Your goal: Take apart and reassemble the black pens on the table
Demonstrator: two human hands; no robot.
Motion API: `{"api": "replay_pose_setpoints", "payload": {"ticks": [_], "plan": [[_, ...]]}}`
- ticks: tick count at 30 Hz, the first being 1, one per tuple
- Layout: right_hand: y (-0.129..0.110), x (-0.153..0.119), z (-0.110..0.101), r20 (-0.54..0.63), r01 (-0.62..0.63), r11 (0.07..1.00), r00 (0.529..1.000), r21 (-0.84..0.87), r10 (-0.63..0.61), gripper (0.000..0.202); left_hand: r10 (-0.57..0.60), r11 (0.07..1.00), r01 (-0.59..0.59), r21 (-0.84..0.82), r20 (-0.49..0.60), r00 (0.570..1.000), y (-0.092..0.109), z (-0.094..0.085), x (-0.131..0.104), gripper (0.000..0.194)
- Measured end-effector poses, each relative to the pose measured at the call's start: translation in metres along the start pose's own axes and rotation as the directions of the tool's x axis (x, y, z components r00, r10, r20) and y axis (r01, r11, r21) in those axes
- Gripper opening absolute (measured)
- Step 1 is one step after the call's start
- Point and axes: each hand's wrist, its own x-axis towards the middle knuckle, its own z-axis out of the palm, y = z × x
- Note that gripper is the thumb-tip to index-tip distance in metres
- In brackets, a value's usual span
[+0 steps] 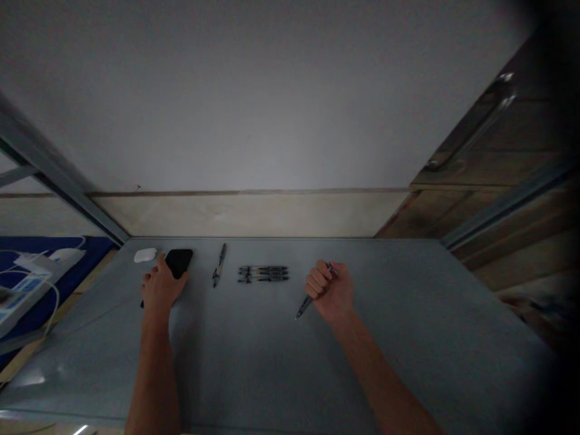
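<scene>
My left hand (161,284) lies over a black smartphone (179,262), its thumb at one side and its fingers at the other. The phone's middle is hidden under the palm. In a closed fist, my right hand (333,293) holds a pen (304,307) whose pointed end sticks out down and to the left. Between the hands, several dark pens (263,273) lie side by side, level with the table's back edge. One more pen (219,266) lies apart from them, slanted, nearer the phone.
A white earbud case (145,255) sits beside the phone on the grey table (254,362). White power strips (27,290) with cables lie on blue cloth at the left. Behind is a pale wall (249,121); metal posts rise at both back corners. A metal handle (480,124) is at upper right.
</scene>
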Motion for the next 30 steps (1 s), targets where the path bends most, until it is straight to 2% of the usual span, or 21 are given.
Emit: {"api": "replay_pose_setpoints", "payload": {"ticks": [6, 10, 13, 19, 26, 30], "plan": [[0.003, 0.003, -0.002, -0.008, 0.007, 1.0, 1.0, -0.031, -0.008, 0.04, 0.001, 1.0, -0.001, 0.008, 0.001, 1.0, -0.001, -0.003, 0.002, 0.091], [0.004, 0.002, -0.002, -0.013, 0.008, 0.997, 1.0, -0.07, -0.009, 0.041, -0.001, 1.0, 0.001, -0.005, -0.021, 1.0, -0.001, -0.005, 0.0, 0.085], [0.004, 0.001, -0.001, -0.017, 0.009, 0.996, 1.0, -0.09, -0.011, 0.041, -0.006, 1.0, 0.006, -0.003, -0.004, 1.0, 0.0, -0.006, -0.001, 0.083], [0.004, 0.002, -0.003, -0.011, 0.011, 0.992, 1.0, -0.125, -0.012, 0.041, -0.003, 1.0, 0.003, 0.004, 0.039, 0.999, -0.002, -0.003, -0.001, 0.091], [0.004, 0.002, -0.005, -0.045, 0.015, 0.998, 0.999, -0.066, -0.018, 0.041, 0.018, 1.0, -0.016, -0.023, 0.082, 0.996, -0.012, 0.002, 0.002, 0.093], [0.006, 0.004, -0.009, 0.007, -0.018, 0.999, 1.0, 0.028, 0.018, 0.041, 0.012, 0.999, -0.009, -0.032, 0.075, 0.997, -0.014, 0.004, 0.003, 0.097]]}}
